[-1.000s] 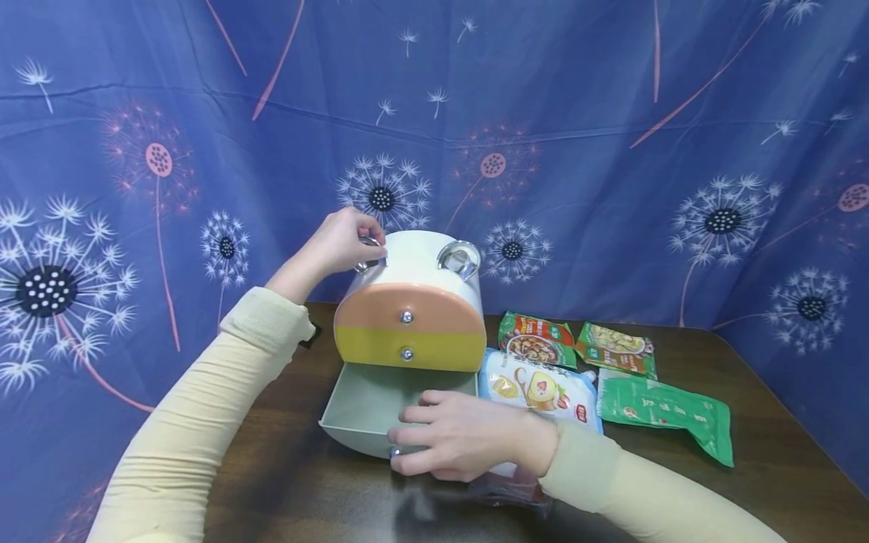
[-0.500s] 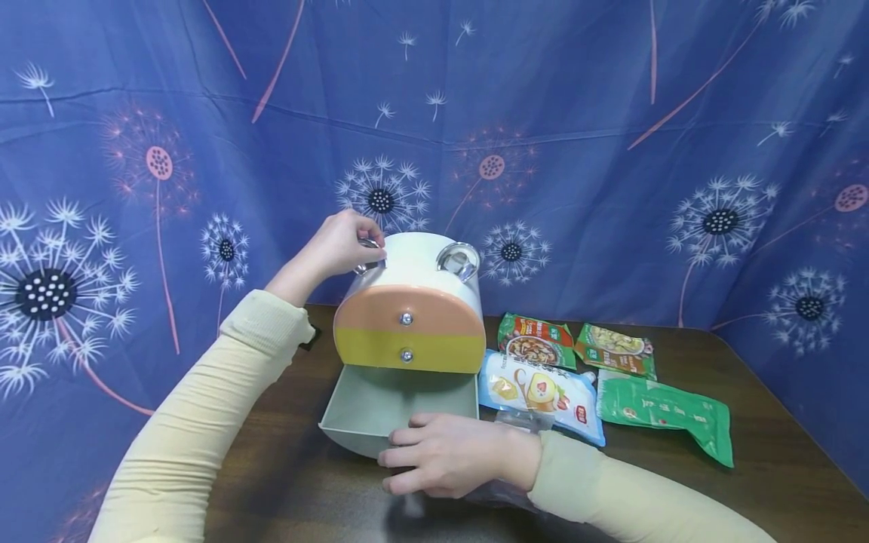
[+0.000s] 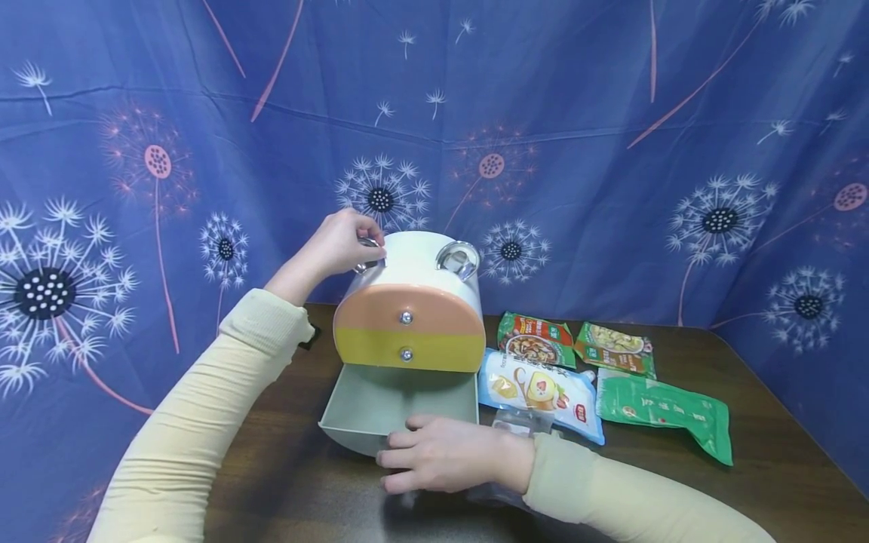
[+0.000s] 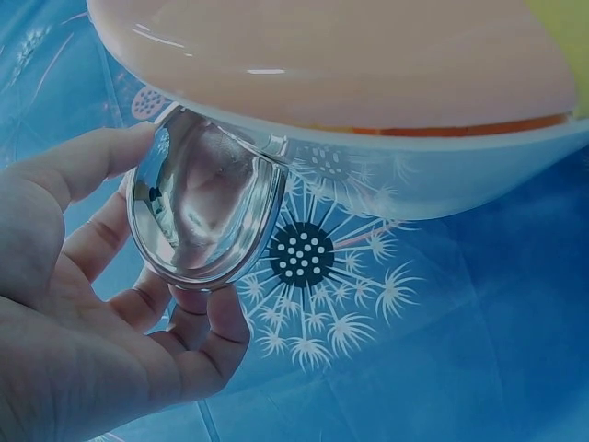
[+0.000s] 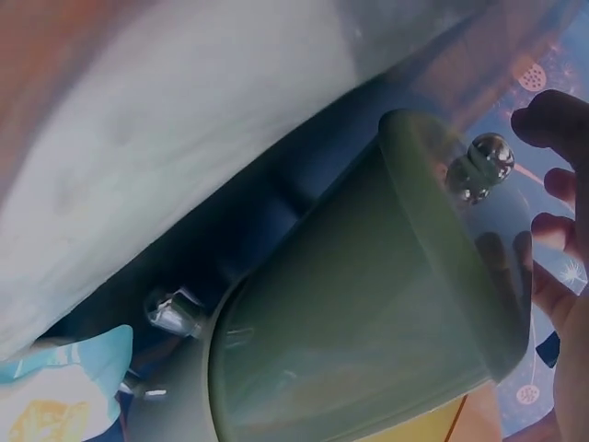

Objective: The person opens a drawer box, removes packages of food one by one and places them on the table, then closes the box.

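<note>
A small rounded cabinet (image 3: 410,328) with a white top and a peach-and-yellow front stands on the table. Its pale green bottom drawer (image 3: 366,403) is pulled out, and nothing shows in the visible part. My left hand (image 3: 342,241) holds the shiny metal ear (image 4: 207,198) on the cabinet's left side, thumb on one rim and fingers on the other. In front of the drawer is my right hand (image 3: 451,452), fingers loosely bent and spread, holding nothing. The right wrist view shows the drawer's silver knob (image 5: 492,157) a little apart from those fingers.
Right of the cabinet lie a white-and-blue pouch (image 3: 543,392), a red-green packet (image 3: 536,339), a brown-green packet (image 3: 618,351) and a green bag (image 3: 665,411). A clear plastic packet (image 3: 523,422) is partly hidden by my right arm. A patterned blue cloth (image 3: 577,188) hangs behind.
My right hand has moved slightly toward me and left, away from the drawer front, uncovering more of the pouch and the clear packet. My left hand keeps its hold on the ear.
</note>
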The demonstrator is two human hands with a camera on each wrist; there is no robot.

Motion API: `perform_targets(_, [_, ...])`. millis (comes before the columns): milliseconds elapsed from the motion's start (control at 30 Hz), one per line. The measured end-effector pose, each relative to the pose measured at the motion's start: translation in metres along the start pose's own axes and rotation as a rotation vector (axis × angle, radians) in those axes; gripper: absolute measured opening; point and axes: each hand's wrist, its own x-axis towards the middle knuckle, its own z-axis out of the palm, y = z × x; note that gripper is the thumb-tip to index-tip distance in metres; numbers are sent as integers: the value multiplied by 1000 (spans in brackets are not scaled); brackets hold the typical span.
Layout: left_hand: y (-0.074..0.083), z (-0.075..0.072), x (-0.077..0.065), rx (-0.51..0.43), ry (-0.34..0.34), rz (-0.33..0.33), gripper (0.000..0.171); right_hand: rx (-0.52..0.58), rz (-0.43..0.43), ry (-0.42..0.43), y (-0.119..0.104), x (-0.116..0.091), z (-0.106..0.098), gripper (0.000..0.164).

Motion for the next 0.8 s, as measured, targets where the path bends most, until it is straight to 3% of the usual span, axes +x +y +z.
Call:
perform_targets(400, [1,-1,0,-9,-9,-8,12,51,-81,-10,-4,10,2,24])
perform_targets(800, [0,-1,1,-3,-5,2,13,-87,-119,-19,-2,12,11,25])
